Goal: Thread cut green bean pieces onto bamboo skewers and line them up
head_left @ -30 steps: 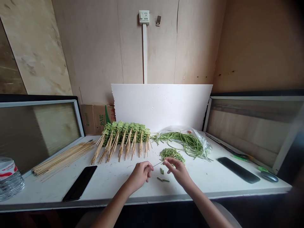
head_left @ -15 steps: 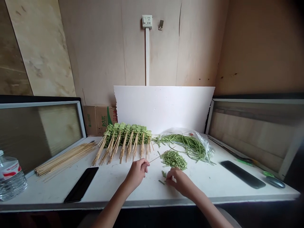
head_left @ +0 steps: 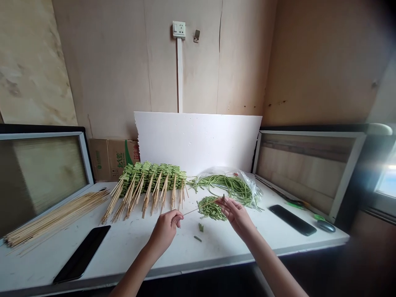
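My left hand (head_left: 167, 227) is closed around one end of a thin bamboo skewer (head_left: 192, 211), which points right and slightly up. At the skewer's far end, my right hand (head_left: 234, 210) pinches a short cut piece of green bean (head_left: 223, 198). Whether the tip has pierced the piece is too small to tell. Behind and below my right hand lies a heap of cut bean pieces (head_left: 210, 208). A few loose pieces (head_left: 201, 227) lie nearer the front. Left of the heap, bean skewers (head_left: 154, 175) are stacked in rows, their bare sticks towards me.
Bare skewers (head_left: 55, 218) lie in a bundle at left, behind a black phone (head_left: 83, 253). Long whole beans (head_left: 229, 183) spill from a clear plastic bag (head_left: 255, 192). At right are a dark flat object (head_left: 292, 220) and a computer mouse (head_left: 326, 226). A white board (head_left: 198, 142) stands behind.
My right hand has risen from the loose pieces on the table to the skewer's tip, bringing a bean piece. My left hand still holds the skewer. The view has turned right.
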`<state>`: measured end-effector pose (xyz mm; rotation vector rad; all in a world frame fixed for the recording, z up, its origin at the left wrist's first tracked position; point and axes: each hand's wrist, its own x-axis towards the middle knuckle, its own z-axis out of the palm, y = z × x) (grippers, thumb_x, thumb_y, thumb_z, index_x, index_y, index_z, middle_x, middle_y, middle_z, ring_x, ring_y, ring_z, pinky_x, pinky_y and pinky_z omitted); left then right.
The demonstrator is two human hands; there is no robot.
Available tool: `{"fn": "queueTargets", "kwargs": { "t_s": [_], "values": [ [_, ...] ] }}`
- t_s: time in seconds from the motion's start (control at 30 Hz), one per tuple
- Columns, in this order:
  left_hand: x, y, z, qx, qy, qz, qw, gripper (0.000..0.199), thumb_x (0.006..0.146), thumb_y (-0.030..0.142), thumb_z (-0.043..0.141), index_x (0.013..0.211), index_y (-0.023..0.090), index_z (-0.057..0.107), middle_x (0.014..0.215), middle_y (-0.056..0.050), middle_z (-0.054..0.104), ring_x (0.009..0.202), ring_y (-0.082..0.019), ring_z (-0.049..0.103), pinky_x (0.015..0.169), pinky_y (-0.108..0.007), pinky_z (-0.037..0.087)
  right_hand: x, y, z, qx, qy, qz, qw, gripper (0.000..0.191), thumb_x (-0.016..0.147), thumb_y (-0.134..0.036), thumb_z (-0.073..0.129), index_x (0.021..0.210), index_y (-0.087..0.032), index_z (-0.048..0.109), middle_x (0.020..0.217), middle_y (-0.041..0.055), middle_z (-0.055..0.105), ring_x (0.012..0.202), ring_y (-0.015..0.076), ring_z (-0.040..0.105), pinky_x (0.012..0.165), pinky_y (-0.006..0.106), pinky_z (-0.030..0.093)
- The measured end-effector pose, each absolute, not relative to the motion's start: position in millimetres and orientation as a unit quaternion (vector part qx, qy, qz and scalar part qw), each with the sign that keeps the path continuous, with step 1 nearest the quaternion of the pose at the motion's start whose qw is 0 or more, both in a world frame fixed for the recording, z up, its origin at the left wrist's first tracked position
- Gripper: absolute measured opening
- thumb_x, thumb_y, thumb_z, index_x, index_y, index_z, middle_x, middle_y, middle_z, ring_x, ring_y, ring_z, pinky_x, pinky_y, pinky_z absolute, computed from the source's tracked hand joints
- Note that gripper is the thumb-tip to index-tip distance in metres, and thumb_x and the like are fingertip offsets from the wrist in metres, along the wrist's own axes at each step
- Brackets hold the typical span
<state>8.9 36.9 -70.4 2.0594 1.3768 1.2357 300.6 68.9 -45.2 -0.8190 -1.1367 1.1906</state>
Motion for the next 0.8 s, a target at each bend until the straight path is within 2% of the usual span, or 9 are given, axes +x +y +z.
{"fn": "queueTargets", "kwargs": {
  "t_s": [0.23,0.5,0.8],
  "values": [
    [8.3,36.7,-71.3,0.731,0.495,0.434,0.179,0.031,0.100,0.034,0.045,0.086,0.020,0.069,0.068,-0.003,0.065,0.065,-0.019,0.059,0.068,-0.029,0.043,296.6,64.5,-43.5,-0.369,-0.514,0.485,0.605,0.053,0.074,-0.072,0.075,0.097,-0.023,0.077,0.109,0.0128,0.080,0.116,0.0352,0.071,0.087,0.043,0.061],
    [8.1,35.3,-69.3,0.729,0.500,0.433,0.177,0.031,0.098,0.031,0.046,0.084,0.019,0.071,0.068,-0.003,0.066,0.064,-0.019,0.059,0.065,-0.028,0.042,297.9,65.5,-46.3,-0.352,-0.481,0.524,0.609,0.040,0.076,-0.061,0.080,0.092,-0.025,0.077,0.107,0.0107,0.080,0.114,0.0331,0.072,0.091,0.040,0.059],
    [6.9,37.2,-70.9,0.735,0.511,0.425,0.134,0.029,0.096,0.026,0.047,0.082,0.019,0.072,0.066,-0.002,0.065,0.064,-0.019,0.059,0.066,-0.028,0.042,296.1,63.4,-45.5,-0.351,-0.491,0.508,0.614,0.040,0.075,-0.058,0.083,0.091,-0.021,0.080,0.101,0.0124,0.081,0.107,0.0341,0.074,0.089,0.042,0.058]
  ]
}}
